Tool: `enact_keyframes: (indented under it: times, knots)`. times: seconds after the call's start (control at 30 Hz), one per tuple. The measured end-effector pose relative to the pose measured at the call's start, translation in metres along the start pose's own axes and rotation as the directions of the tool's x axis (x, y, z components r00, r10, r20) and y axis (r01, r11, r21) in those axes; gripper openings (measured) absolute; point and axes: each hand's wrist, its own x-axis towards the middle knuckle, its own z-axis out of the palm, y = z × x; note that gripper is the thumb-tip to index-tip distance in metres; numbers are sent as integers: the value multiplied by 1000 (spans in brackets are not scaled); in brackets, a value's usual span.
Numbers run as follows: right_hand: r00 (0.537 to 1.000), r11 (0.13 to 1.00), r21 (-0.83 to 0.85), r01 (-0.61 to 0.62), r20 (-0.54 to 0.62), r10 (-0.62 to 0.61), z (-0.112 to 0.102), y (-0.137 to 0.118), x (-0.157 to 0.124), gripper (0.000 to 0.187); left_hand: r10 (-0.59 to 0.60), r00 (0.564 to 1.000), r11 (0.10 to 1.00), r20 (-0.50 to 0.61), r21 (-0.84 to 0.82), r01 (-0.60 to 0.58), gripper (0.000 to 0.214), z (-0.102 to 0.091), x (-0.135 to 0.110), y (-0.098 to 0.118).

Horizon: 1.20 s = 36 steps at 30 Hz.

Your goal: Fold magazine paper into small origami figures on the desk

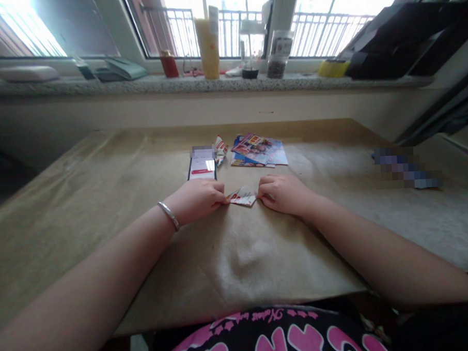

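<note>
Far left, on the grey speckled stone windowsill (pixel 98 87): a flat teal-grey case (pixel 121 70), well away from you.

Your left forearm comes in from bottom left, with a thin silver bangle (pixel 168 215) on the wrist. Your left hand (pixel 196 199) is knuckles-up on the tan paper-covered table (pixel 83 203). Its fingers are curled in and the tips pinch the left edge of the small folded red-and-white printed paper (pixel 242 197).

Just beyond that hand is a black-framed smartphone (pixel 201 167), flat on the table with its screen lit. The top of the screen is blurred out.

On the sill behind it stands a tall yellow plastic bottle (pixel 208 42), upright.

The folded paper lies flat on the table between your hands, at centre and close to your body.

Further back, a crumpled printed paper scrap (pixel 220 149) lies just right of the phone. Beside it is a loose stack of colourful printed leaflets (pixel 258 151).

Your right hand (pixel 283 194) is also knuckles-up with fingers curled. Thumb and fingertips pinch the paper's right corner.

Far right on the table is a blue-and-white object (pixel 406 168), pixelated, so I can't tell what it is.
</note>
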Motion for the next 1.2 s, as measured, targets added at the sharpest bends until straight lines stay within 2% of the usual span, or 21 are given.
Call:
enact_keyframes:
  times: [0.27,0.43,0.5,0.6,0.73,0.83,1.0,1.1,1.2]
  knots:
    - [997,997,-4,-75,0,75,-1,0,-1,19,-22,1000,999,2,-44,22,23,2,-1,-2]
    - [998,997,-38,-61,-2,61,-3,-2,-2,19,-13,1000,999,-1,-48,13,23,4,-1,-4]
    - [998,998,6,-60,-15,60,-2,-1,-1,18,-21,1000,999,2,-50,21,23,4,-2,-4]
    - [994,982,167,-87,-48,96,4,4,0,16,-34,999,997,-16,-69,33,24,8,-2,-5]
    - [971,935,307,-178,-98,217,11,10,1,15,-44,992,996,-122,-82,34,26,16,0,-6]
    - [949,915,336,-225,-139,285,14,10,2,24,-44,987,997,-157,-67,34,30,21,1,-4]
    - [960,909,385,-160,-153,234,16,4,2,29,-79,983,997,-164,-30,75,29,23,2,1]
    - [949,904,388,-181,-173,264,16,2,2,28,-54,983,998,-178,-27,50,31,22,2,2]
    - [948,880,423,-215,-127,292,16,-1,2,33,-53,980,999,-192,-6,53,30,22,2,2]
